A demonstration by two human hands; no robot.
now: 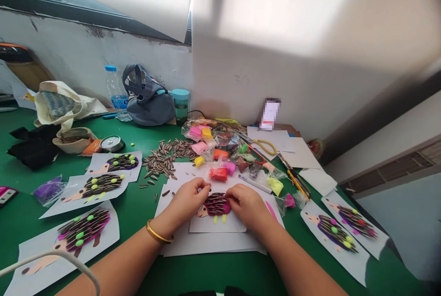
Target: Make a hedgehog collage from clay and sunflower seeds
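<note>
A hedgehog picture (217, 205) lies on white paper between my hands, with a purple body, striped seeds stuck on it and yellow-green legs. My left hand (189, 198) is at its upper left, thumb and forefinger pinched together near the head; what they hold is too small to name. At the right edge of the purple body, my right hand (245, 202) has its fingers pressed together, and anything between them is hidden. A pile of striped sunflower seeds (160, 160) lies beyond my left hand. Behind the picture sits a red clay packet (218, 174).
Finished-looking hedgehog pictures lie left (84, 229) and right (332, 236). Coloured clay bags, scissors (265, 146) and a cutter (294, 174) are at the back. Along the wall stand a bottle (119, 96), a blue-grey bag (149, 103), a cup (181, 103) and a phone (269, 113).
</note>
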